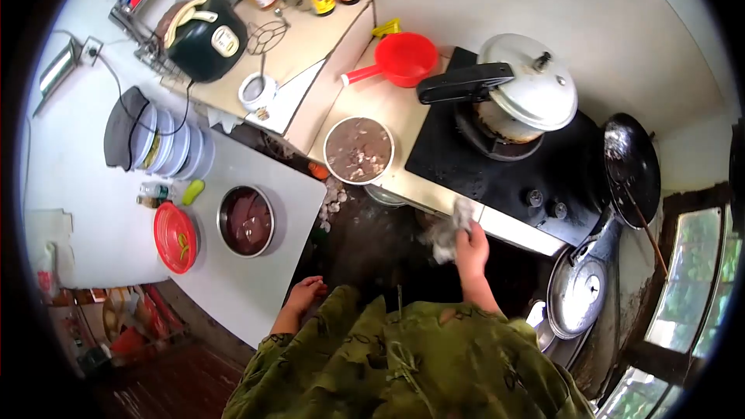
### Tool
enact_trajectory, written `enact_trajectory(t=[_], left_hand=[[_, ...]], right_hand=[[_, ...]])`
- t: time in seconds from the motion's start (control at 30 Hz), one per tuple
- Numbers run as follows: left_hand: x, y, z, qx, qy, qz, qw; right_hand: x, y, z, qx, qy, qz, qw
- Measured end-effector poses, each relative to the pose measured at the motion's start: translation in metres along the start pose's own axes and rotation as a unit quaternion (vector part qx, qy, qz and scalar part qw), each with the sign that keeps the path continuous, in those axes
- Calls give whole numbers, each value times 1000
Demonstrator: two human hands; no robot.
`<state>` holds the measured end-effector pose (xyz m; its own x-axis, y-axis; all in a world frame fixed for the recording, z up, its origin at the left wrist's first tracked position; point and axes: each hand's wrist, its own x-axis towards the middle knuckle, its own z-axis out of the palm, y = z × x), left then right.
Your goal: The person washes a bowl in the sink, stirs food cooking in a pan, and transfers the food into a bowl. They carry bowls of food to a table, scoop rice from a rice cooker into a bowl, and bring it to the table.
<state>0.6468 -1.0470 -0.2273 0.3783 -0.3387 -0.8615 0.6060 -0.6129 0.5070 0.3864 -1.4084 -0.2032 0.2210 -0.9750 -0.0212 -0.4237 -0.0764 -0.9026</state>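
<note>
Kitchen surfaces ringed the person, whose right hand [472,252] had its fingers closed on a grey cloth [446,239] by the counter's front edge, below the black stove [497,178], while the left hand's [307,293] fingers curled loosely near the white desk [287,295]

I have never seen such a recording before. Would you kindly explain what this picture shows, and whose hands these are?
There is no machine: one camera, worn on a person's head, looks down at their own bare hands. The right hand holds a crumpled, blurred pale cloth; the left hand holds nothing visible. On the white table lie a metal bowl and a red basket. The counter bears a bowl of pieces in brownish liquid; beside it, a pressure cooker stands on the black stove.
</note>
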Motion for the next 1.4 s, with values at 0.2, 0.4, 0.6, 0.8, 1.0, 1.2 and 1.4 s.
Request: enact_trajectory(t=[0.2,0.4,0.6,0.8,1.0,1.2,1.4], left_hand=[[-57,-39,-17,-45,25,15,999],[-14,-260,-118,244,8,45,969],[-31,-278,-144,270,-9,-31,962],[22,-181,-156,132,-69,118,982],[22,9,-71,-35,-136,21,990],[26,49,11,-310,-393,-71,863],[37,93,6,-236,-359,27,903]], right_hand=[[54,-47,123,-261,-143,-284,911],[44,-53,155,-301,-154,-357,870],[-12,0,107,-163,-421,-70,890],[-82,-2,95,-122,-398,148,897],[-129,-73,127,214,-462,238,827],[-147,-126,114,443,-456,287,716],[-114,-91,88,462,-306,425,716]])
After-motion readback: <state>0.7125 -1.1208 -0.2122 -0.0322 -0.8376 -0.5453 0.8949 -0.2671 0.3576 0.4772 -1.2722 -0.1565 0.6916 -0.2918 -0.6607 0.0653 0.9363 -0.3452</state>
